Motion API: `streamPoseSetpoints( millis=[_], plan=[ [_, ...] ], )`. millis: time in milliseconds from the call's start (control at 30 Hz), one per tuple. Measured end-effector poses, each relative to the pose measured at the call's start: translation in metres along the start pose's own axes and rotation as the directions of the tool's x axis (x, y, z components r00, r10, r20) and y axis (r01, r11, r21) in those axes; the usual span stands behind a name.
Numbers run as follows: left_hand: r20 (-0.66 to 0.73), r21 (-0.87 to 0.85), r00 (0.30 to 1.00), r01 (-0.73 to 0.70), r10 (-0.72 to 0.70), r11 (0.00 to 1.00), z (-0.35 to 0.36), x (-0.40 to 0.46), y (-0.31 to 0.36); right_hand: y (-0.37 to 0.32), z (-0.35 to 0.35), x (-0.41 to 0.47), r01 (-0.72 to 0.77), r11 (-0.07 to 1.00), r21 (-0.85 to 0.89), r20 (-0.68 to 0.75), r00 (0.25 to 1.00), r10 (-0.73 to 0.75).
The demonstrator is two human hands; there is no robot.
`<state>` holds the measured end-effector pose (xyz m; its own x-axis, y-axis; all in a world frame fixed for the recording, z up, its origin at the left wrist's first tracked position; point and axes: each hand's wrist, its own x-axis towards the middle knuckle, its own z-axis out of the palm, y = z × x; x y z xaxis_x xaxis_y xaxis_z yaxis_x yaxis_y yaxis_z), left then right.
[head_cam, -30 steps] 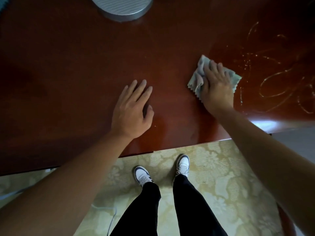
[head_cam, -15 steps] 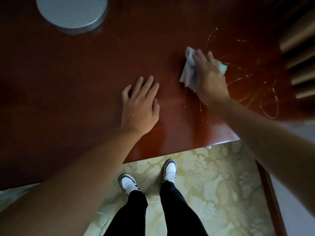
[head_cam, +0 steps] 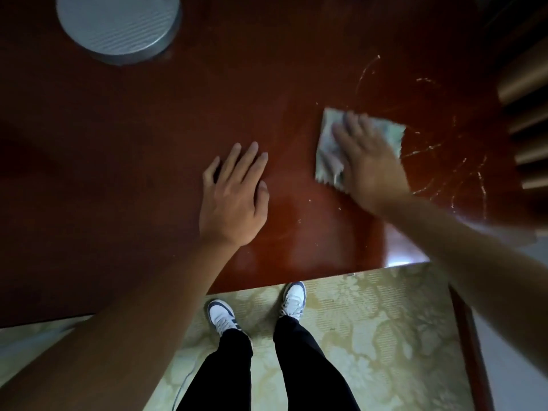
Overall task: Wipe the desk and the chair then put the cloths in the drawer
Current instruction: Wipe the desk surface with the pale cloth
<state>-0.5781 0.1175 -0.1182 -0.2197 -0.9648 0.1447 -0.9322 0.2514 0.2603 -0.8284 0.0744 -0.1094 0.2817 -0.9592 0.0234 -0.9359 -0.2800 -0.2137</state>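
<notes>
A dark red-brown polished desk [head_cam: 148,161] fills the upper view. My right hand [head_cam: 370,161] presses flat on a pale grey-green cloth [head_cam: 327,149] lying on the desk's right part; the hand is motion-blurred and covers much of the cloth. Whitish streaks [head_cam: 444,155] mark the wood just right of the cloth. My left hand [head_cam: 234,197] rests flat on the desk to the left of the cloth, fingers apart, holding nothing. No chair or drawer can be made out for certain.
A round grey ribbed disc [head_cam: 118,22] stands at the desk's far left. Slatted brown wood [head_cam: 527,120] shows at the right edge. The desk's near edge [head_cam: 326,277] meets a patterned pale floor where my feet [head_cam: 258,310] stand.
My right hand slid the cloth to the right and nearer, and the cloth now lies spread flatter. The view shifted slightly. My left hand has stayed planted.
</notes>
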Motion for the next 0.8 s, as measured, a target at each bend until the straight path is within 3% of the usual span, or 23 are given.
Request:
streamPoseSetpoints(
  millis=[133, 300, 400, 467, 567, 633, 800],
  plan=[
    [-0.009, 0.002, 1.0, 0.006, -0.006, 1.0, 0.001, 0.001, -0.001, 0.001, 0.004, 0.027, -0.06, 0.998, -0.014, -0.044, 0.997, 0.059],
    [-0.026, 0.001, 1.0, 0.006, -0.006, 1.0, 0.002, 0.001, 0.0, -0.062, 0.022, -0.07, 0.125, 0.991, 0.04, -0.032, 0.992, -0.124],
    [-0.022, 0.002, 1.0, 0.006, -0.006, 1.0, 0.002, 0.001, 0.0, -0.041, 0.018, -0.062, 0.256, 0.966, -0.016, -0.009, 0.966, -0.257],
    [-0.012, 0.005, 1.0, 0.009, -0.009, 1.0, 0.002, 0.002, -0.001, -0.019, 0.015, -0.026, 0.215, 0.976, -0.043, -0.04, 0.975, -0.217],
    [-0.002, 0.017, 1.0, 0.013, -0.013, 1.0, 0.002, 0.001, -0.001, 0.005, 0.007, 0.025, 0.036, 0.999, -0.023, -0.063, 0.997, -0.038],
    [-0.005, 0.015, 1.0, 0.012, -0.012, 1.0, 0.001, 0.001, -0.001, 0.002, 0.006, 0.03, 0.014, 1.0, -0.003, -0.061, 0.998, -0.014],
    [-0.022, 0.008, 1.0, 0.008, -0.008, 1.0, 0.001, 0.001, -0.001, -0.052, 0.021, -0.051, 0.215, 0.974, 0.077, -0.056, 0.976, -0.211]
  ],
)
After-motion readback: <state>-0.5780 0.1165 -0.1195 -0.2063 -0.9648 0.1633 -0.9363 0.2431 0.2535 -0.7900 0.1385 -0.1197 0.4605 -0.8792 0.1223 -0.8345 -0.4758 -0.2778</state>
